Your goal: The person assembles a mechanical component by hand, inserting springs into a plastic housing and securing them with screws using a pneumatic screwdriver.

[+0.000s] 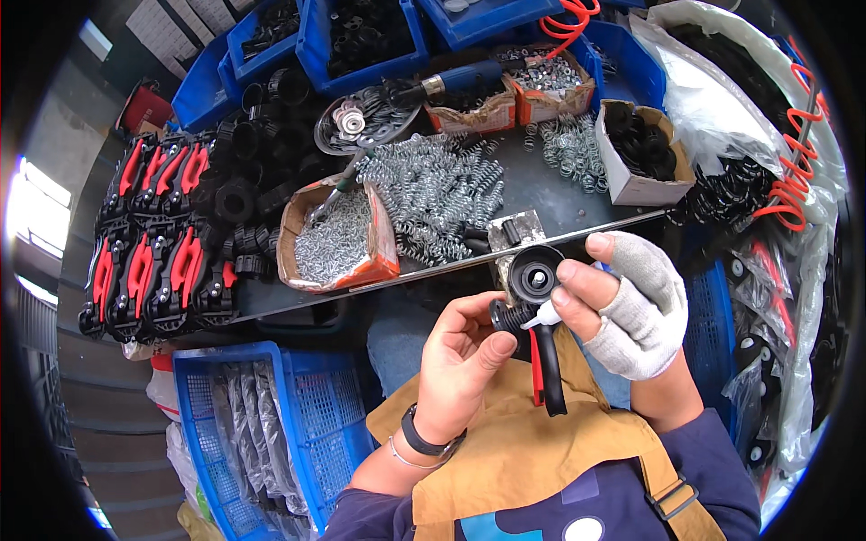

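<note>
Both hands meet over a mustard apron [532, 451], just below the tabletop [541, 194] edge. Left hand [460, 365] curls its fingers around the black-and-red hand tool [544, 361] at its ribbed neck. Right hand [622, 302], in a fingerless grey glove, pinches the black round knob [534, 275] atop it. Loose springs [437, 189] and cardboard boxes [336, 236] crowd the tabletop beyond.

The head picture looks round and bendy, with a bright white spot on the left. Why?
Head view: a fisheye lens bends the table edge and blackens the corners; daylight at the left rim glares white; the hands, left and right, look sharp.
</note>
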The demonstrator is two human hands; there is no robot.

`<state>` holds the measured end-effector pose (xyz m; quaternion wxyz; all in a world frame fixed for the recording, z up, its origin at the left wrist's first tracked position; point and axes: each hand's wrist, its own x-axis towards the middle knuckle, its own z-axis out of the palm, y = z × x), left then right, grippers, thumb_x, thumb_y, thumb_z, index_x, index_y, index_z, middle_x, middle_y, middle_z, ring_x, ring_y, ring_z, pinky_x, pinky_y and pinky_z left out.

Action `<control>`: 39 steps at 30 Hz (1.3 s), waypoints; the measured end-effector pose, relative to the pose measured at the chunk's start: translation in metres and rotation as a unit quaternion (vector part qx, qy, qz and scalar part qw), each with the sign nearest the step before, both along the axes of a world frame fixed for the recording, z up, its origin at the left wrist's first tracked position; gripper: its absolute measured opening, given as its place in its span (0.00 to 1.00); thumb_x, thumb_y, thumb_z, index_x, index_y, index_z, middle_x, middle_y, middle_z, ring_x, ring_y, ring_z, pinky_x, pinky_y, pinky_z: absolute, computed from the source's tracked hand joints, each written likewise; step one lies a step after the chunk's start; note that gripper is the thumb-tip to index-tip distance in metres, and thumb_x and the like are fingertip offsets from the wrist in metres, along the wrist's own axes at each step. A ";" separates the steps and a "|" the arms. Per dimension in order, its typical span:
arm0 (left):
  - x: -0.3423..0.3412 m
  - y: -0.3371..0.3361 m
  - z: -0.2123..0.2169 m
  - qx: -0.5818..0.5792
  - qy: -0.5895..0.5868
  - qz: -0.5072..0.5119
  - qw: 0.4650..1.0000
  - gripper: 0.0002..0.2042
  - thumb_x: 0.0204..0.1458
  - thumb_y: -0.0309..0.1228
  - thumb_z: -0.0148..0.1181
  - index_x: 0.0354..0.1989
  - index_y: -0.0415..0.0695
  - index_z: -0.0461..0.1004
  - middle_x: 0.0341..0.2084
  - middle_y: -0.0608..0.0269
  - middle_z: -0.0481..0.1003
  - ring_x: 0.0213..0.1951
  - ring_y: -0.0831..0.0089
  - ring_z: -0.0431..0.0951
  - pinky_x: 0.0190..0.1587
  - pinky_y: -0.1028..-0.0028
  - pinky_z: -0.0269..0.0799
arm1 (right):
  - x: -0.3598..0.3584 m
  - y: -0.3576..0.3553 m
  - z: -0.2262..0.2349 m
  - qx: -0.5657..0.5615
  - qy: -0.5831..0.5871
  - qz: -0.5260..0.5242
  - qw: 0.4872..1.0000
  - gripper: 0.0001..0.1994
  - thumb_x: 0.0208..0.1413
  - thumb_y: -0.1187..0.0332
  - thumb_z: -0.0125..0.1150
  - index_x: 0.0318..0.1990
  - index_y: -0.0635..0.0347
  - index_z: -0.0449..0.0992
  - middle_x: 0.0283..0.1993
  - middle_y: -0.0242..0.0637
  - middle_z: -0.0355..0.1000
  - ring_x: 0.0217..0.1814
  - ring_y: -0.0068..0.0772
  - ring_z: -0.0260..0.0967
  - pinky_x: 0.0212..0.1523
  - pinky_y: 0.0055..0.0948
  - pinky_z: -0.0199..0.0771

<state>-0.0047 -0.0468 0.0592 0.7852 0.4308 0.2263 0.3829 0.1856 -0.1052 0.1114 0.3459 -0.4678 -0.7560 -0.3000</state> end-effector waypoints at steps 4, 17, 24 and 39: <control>0.002 -0.001 0.000 -0.005 -0.003 0.001 1.000 0.27 0.52 0.39 0.69 0.54 0.34 0.67 0.42 0.62 0.75 0.43 0.75 0.76 0.51 0.75 0.71 | 0.001 -0.001 0.002 0.005 -0.011 -0.010 1.000 0.12 0.37 0.73 0.68 0.34 0.52 0.80 0.44 0.33 0.77 0.50 0.40 0.74 0.44 0.39 0.81; 0.003 -0.003 0.000 0.001 0.003 -0.007 1.000 0.27 0.51 0.38 0.70 0.54 0.35 0.68 0.42 0.63 0.75 0.43 0.76 0.76 0.51 0.73 0.73 | 0.002 -0.001 0.004 0.019 -0.015 0.001 1.000 0.10 0.37 0.72 0.66 0.32 0.52 0.80 0.42 0.32 0.77 0.48 0.40 0.75 0.42 0.38 0.81; 0.004 -0.004 -0.003 0.013 0.003 0.006 1.000 0.27 0.52 0.38 0.69 0.54 0.35 0.68 0.42 0.63 0.75 0.43 0.77 0.76 0.50 0.73 0.74 | 0.007 0.002 0.002 -0.006 0.030 -0.030 0.999 0.12 0.34 0.72 0.67 0.32 0.55 0.80 0.41 0.35 0.77 0.47 0.43 0.75 0.43 0.40 0.80; -0.003 0.011 -0.012 0.047 0.020 0.071 0.996 0.24 0.51 0.23 0.67 0.56 0.41 0.67 0.45 0.65 0.73 0.44 0.79 0.73 0.48 0.80 0.70 | 0.095 0.199 -0.070 -0.295 0.278 -0.280 0.870 0.18 0.46 0.63 0.72 0.41 0.62 0.73 0.43 0.50 0.77 0.47 0.53 0.75 0.51 0.43 0.73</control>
